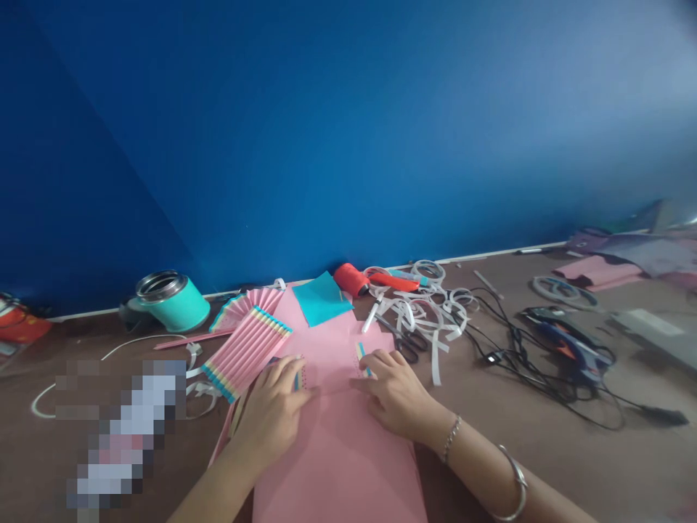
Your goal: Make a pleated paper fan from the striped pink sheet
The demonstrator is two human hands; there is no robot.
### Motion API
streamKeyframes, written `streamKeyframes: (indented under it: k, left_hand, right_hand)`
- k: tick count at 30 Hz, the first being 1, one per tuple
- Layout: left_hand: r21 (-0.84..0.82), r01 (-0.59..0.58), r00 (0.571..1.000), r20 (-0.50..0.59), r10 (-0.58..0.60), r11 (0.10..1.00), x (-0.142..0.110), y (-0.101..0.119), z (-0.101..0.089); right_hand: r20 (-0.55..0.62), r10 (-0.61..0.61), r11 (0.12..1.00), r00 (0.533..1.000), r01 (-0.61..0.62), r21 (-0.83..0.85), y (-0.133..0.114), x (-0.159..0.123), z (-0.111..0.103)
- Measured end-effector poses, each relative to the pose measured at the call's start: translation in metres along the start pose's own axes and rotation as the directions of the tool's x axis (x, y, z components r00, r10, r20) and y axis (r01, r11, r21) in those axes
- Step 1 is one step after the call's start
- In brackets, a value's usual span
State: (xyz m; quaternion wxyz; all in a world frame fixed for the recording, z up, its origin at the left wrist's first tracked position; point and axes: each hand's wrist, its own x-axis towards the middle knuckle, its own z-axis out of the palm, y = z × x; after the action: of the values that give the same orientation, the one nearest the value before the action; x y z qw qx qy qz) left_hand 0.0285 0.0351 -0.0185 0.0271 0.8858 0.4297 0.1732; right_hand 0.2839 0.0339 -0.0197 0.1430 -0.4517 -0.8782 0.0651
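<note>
A long pink paper sheet (337,465) lies in front of me, with a crease or edge running across it between my hands. My left hand (275,410) grips its left side, thumb pointing inward and fingers bent over the paper. On the right side, my right hand (395,396) holds the sheet with curled fingers and its thumb toward the middle. Strips with blue and yellow bands and small dots show beside the fingertips of both hands. Just beyond the left hand sits a pleated pink paper piece (247,352) with blue and yellow ends.
A turquoise paper square (322,299) and a red thread spool (351,280) lie behind the sheet. Dark-handled scissors (408,345) and white paper strips (435,352) are to the right, then black cables (523,363) and a blue glue gun (580,352). A turquoise mug (182,305) stands left.
</note>
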Motion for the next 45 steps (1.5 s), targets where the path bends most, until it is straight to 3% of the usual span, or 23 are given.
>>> streamKeyframes:
  k: [4,7,9,11,13,14,16,17,18,21,24,27,29,30,31,33,35,37,42,45]
  left_hand:
    - [-0.028,0.038,0.999,-0.021,-0.039,0.999,-0.004,-0.009,0.002]
    - [-0.139,0.082,0.99,-0.1,-0.097,0.987,-0.004,-0.013,0.007]
    - [-0.27,0.143,0.955,-0.215,-0.204,0.952,-0.004,-0.013,0.008]
    - [-0.423,0.222,0.886,-0.289,-0.363,0.878,-0.003,-0.009,0.004]
    - [-0.581,0.32,0.837,-0.197,-0.511,0.748,0.0,0.001,-0.002]
    - [-0.65,0.383,0.834,-0.061,-0.548,0.656,0.002,0.008,-0.004]
    - [-0.774,0.465,0.834,0.221,-0.505,0.43,0.007,0.023,-0.006]
    - [-0.824,0.466,0.834,0.287,-0.471,0.323,0.01,0.031,-0.005]
    - [-0.848,0.448,0.847,0.302,-0.437,0.283,0.013,0.037,-0.004]
    - [-0.822,0.423,0.835,0.19,-0.517,0.382,0.022,0.049,0.001]
    - [-0.651,0.442,0.831,0.038,-0.554,0.618,0.03,0.049,-0.005]
    - [-0.298,0.358,0.908,-0.11,-0.404,0.885,0.039,0.047,-0.021]
    - [-0.003,0.241,0.958,-0.161,-0.239,0.97,0.043,0.049,-0.027]
    - [0.125,0.198,0.974,-0.136,-0.18,0.972,0.044,0.051,-0.028]
    - [0.222,0.16,0.985,-0.099,-0.142,0.962,0.045,0.053,-0.027]
    - [0.306,0.099,0.995,-0.012,-0.1,0.947,0.043,0.059,-0.02]
    - [0.298,0.028,0.995,0.082,-0.055,0.954,0.038,0.061,-0.011]
    - [0.258,-0.005,0.99,0.136,-0.031,0.966,0.03,0.059,-0.003]
    - [0.175,0.029,0.995,0.089,-0.045,0.984,0.005,0.032,0.005]
    - [0.123,0.032,0.998,0.059,-0.039,0.992,-0.004,0.017,0.003]
  right_hand:
    - [0.022,-0.037,0.999,0.999,0.037,0.001,0.002,0.0,-0.004]
    - [-0.006,-0.081,0.997,0.997,0.081,0.003,0.008,0.001,0.001]
    - [-0.067,-0.074,0.993,0.995,0.079,0.085,0.011,0.001,0.004]
    - [-0.157,-0.014,0.967,0.987,0.053,0.248,0.012,0.002,0.006]
    - [-0.243,0.081,0.902,0.967,0.033,0.431,0.008,0.004,0.005]
    - [-0.275,0.122,0.864,0.954,0.035,0.503,0.005,0.005,0.005]
    - [-0.312,0.154,0.811,0.938,0.06,0.581,-0.003,0.006,0.004]
    - [-0.322,0.138,0.802,0.937,0.085,0.592,-0.007,0.007,0.004]
    - [-0.33,0.11,0.799,0.937,0.114,0.59,-0.011,0.007,0.004]
    - [-0.348,0.013,0.83,0.937,0.184,0.526,-0.02,0.007,0.006]
    - [-0.378,-0.071,0.91,0.923,0.215,0.355,-0.023,0.004,0.004]
    - [-0.554,-0.109,0.98,0.825,0.183,0.08,-0.025,-0.003,-0.002]
    - [-0.669,-0.14,0.99,0.73,0.119,-0.077,-0.027,-0.007,-0.005]
    - [-0.688,-0.158,0.987,0.708,0.093,-0.13,-0.027,-0.008,-0.006]
    - [-0.679,-0.173,0.983,0.713,0.078,-0.169,-0.028,-0.008,-0.007]
    - [-0.596,-0.179,0.978,0.782,0.075,-0.196,-0.027,-0.005,-0.006]
    - [-0.488,-0.167,0.982,0.857,0.098,-0.164,-0.024,-0.002,-0.002]
    - [-0.411,-0.163,0.985,0.897,0.128,-0.112,-0.019,0.001,0.002]
    - [-0.169,-0.154,0.988,0.973,0.149,-0.044,-0.007,0.001,0.007]
    - [-0.035,-0.104,0.994,0.994,0.105,0.018,-0.004,0.0,0.005]
